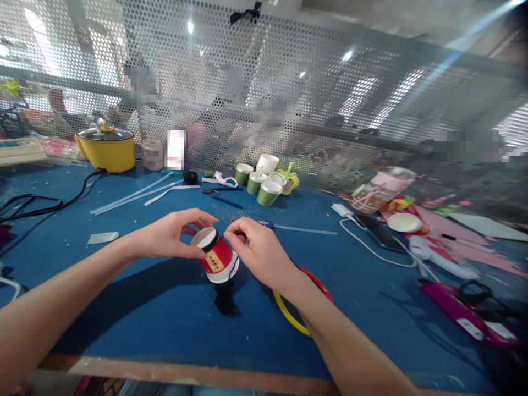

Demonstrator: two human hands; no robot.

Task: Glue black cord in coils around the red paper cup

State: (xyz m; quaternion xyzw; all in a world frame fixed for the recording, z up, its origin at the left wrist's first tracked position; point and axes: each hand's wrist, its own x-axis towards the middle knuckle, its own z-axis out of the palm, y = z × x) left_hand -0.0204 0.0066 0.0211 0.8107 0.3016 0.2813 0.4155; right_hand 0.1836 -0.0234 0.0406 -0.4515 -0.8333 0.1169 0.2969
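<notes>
Blue tabletop [256, 341] lies beneath two hands working close together. The left hand [181, 234] clamps a red-and-white cup [224, 254], tilted near the table's middle, with a yellowish label and a black band [210, 241] at its narrower end. The right hand [258, 247] bunches its fingertips beside the band; whether they grip it cannot be told. Fitting the band seems underway, calling for a steady cup and fine fingertip control.

head view | worn on head | faces forward, down | near blue table [173, 324]
</notes>
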